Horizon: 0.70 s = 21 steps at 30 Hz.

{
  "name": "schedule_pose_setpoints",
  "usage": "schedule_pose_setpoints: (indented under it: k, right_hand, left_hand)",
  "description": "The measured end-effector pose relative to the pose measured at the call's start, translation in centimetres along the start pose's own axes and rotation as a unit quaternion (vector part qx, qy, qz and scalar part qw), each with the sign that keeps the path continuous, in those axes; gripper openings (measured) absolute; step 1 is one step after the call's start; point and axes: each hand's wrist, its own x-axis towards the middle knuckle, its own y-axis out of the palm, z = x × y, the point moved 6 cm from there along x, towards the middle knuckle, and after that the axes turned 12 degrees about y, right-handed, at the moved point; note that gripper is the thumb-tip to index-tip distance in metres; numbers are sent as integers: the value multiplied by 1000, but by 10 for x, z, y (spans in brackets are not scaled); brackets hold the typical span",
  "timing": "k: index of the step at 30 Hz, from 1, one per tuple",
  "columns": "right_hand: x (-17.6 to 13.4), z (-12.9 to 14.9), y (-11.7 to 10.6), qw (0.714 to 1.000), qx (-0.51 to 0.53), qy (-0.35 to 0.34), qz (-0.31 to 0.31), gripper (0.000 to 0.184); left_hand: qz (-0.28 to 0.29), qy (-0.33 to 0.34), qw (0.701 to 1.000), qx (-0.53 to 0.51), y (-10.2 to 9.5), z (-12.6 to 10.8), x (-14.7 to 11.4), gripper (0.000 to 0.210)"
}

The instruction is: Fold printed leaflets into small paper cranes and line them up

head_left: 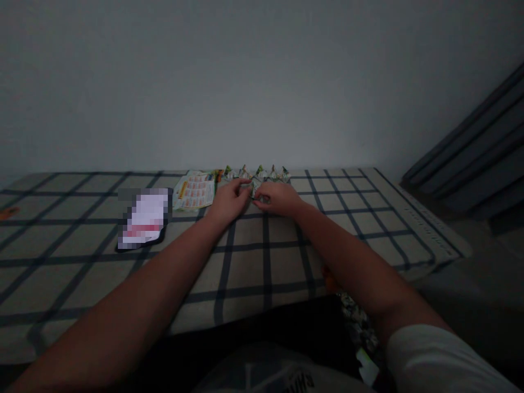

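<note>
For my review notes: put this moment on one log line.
left hand, right hand: both at small piece | beyond: row of pointed pieces | to left: sheets, phone | under: checked cloth

phone left of sheets | folded pieces behind right hand | all on cloth
</note>
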Motion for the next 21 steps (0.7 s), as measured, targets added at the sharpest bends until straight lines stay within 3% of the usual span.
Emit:
schedule_pose_setpoints:
  k: [6,12,14,21]
  right_hand:
    - [-3,-10,-22,996,-35,43,-66,32]
    - [-5,-37,-42,981,-52,146,-115,31]
    - [-7,-49,-47,975,-47,184,-115,30]
    - [-13,-87,-55,949,-54,285,-123,31]
  left_hand:
    - [-22,32,995,-94,18,-11,5,43]
    - [16,0,982,-190,43,-44,30,40]
    - [37,-21,976,-215,56,-54,40,43]
    - [26,-62,960,-273,105,-70,64,44]
